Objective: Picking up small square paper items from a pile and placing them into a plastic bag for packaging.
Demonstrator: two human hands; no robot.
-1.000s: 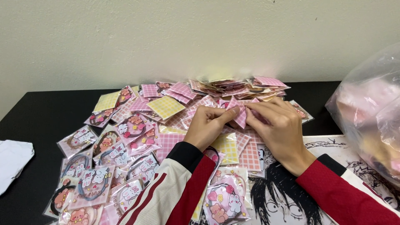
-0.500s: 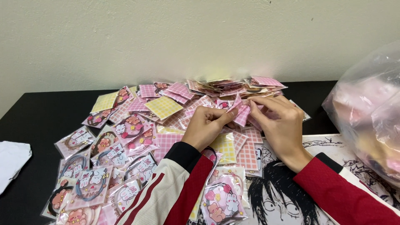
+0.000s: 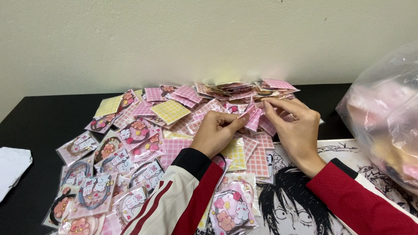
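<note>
Both hands pinch one small pink checked packet, held up just above the big pile of packets on the black table. Left hand grips its left edge w/ thumb & fingers; right hand grips the right side. Packet is slick plastic, so it could slip & drop back into the pile. A sleeve could push nearby packets off too.

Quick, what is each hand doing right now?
Left hand: closed, pinching the pink checked packet.
Right hand: fingers pinched on the same packet's other side.
</note>
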